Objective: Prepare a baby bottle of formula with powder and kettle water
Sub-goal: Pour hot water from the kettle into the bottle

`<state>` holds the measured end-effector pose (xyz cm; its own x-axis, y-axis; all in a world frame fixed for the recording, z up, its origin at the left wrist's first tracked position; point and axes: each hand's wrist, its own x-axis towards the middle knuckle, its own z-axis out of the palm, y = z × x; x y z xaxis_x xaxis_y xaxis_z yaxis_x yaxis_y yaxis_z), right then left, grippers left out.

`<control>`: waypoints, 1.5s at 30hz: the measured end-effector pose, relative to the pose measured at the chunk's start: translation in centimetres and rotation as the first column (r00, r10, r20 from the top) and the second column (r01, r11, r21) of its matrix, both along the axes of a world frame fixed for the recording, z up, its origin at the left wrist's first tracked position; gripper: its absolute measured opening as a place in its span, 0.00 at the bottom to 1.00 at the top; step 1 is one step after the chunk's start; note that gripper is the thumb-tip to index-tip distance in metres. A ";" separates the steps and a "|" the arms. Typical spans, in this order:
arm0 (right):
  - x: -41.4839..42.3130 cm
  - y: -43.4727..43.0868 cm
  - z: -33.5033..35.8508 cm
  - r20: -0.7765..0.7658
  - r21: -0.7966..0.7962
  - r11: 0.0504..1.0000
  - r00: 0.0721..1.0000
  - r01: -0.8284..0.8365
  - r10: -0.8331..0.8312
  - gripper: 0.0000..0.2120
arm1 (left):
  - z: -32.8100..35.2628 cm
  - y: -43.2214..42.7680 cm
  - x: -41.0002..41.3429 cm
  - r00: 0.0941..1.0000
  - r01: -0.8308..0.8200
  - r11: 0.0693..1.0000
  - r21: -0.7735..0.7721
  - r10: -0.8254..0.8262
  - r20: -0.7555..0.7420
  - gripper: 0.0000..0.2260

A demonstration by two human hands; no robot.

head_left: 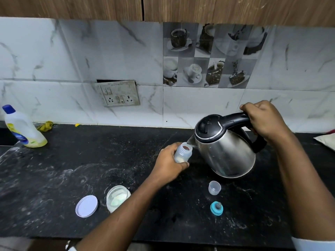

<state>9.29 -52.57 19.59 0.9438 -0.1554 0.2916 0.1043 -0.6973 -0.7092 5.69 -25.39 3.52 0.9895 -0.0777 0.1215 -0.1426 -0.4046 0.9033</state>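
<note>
Black speckled stone worktop point(72, 169) runs the full width of the view, backed by a white marble-pattern tiled wall point(54, 60) under brown wood-grain cabinets point(72, 6). A soiled white switch-and-socket plate point(118, 94) is set in the wall, with a panel of grey coffee-cup picture tiles point(210, 55) to its right. At far left, against the wall, stands a clear plastic bottle of yellow liquid with a blue cap point(23, 127). Near the front edge, an open glass jar holding white powder point(117, 197) stands beside its round white lid point(87, 206), which lies flat; the left forearm crosses in front of the jar's right side. To the right, a small clear plastic cap point(214, 187) sits mouth up, and a teal screw ring with teat point(216, 208) lies nearer the front edge. The left hand point(168, 163) grips a translucent baby bottle point(184, 152) around its body; the bottle is uncapped, tilted, and shows pale powder at its base. The right hand point(262, 120) is closed around the black handle of a stainless-steel kettle with a black lid point(228, 151). The kettle is tipped to the left, with its spout at the rim of the bottle mouth. Water flow cannot be discerned.
</note>
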 end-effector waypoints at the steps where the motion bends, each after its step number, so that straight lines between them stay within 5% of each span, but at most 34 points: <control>1: 0.0 0.2 0.1 0.000 -0.018 1.000 1.000 -0.008 0.008 0.29 | -0.1 0.1 -0.1 1.000 -0.003 1.000 0.000 0.003 -0.005 0.29; 21: -0.7 5.9 1.9 0.046 -0.259 0.961 0.993 -0.096 0.111 0.24 | -0.6 4.0 -1.5 0.998 -0.063 0.998 -0.014 0.063 -0.017 0.29; 45: -0.5 8.7 3.5 0.053 -0.361 0.922 0.984 -0.138 0.168 0.23 | -1.9 6.1 -1.5 0.997 -0.067 0.998 -0.013 0.067 -0.033 0.30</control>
<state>8.75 -43.89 23.14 0.9186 0.1170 0.3775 0.2765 -0.8726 -0.4026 4.19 -19.31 1.60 0.9959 -0.0097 0.0902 -0.0865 -0.3999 0.9125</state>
